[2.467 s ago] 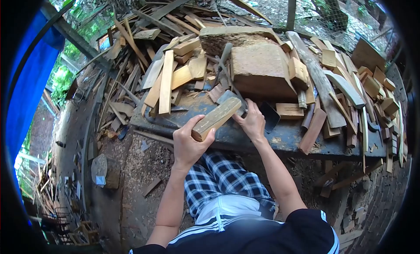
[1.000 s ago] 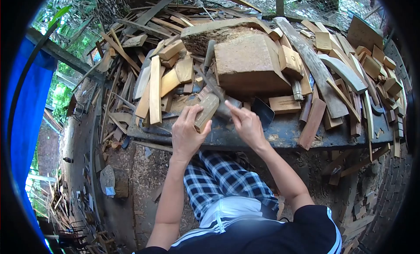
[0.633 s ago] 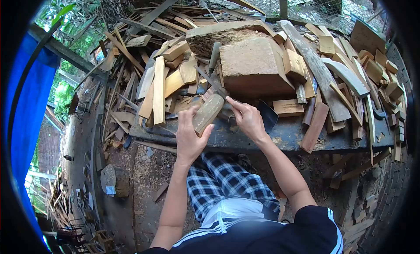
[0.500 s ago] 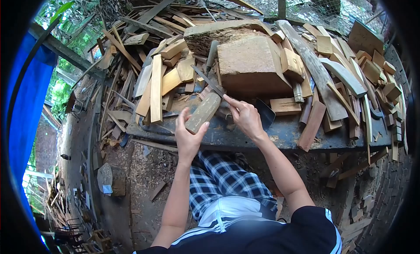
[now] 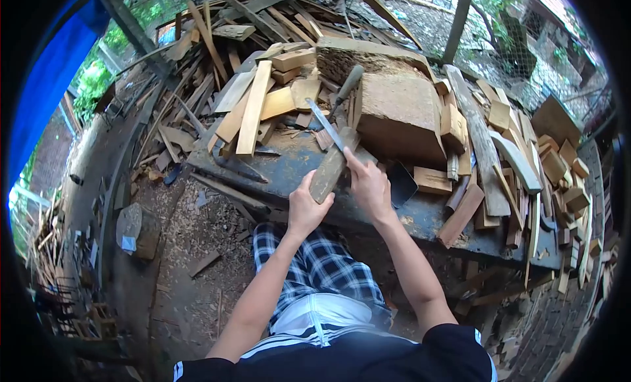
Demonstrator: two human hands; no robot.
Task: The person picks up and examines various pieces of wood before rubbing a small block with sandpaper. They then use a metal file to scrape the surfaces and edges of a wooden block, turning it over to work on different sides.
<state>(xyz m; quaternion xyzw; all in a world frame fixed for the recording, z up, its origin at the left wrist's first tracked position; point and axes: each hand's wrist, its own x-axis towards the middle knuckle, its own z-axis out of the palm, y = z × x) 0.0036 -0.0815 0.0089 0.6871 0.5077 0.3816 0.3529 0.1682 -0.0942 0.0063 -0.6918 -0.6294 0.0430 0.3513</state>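
Left hand [image 5: 307, 208] clasps the block [image 5: 330, 170] at its near end; right hand [image 5: 369, 186] grips the blade [image 5: 324, 122] angled across it. Firm bracing should help.

We are looking at a rough, open-air woodworking shop. The workbench [image 5: 289, 165] carries a large wood block [image 5: 399, 109] toward its far edge, and offcuts [image 5: 555, 168] crowd its right end; by the near edge, a blade [image 5: 325, 125] lies across a wood piece [image 5: 328, 173]. Beyond the far left corner we see heaped scrap planks [image 5: 253, 19]; wood chips [image 5: 210, 240] litter the ground off the near edge, and wire mesh [image 5: 539, 93] fences the greenery.
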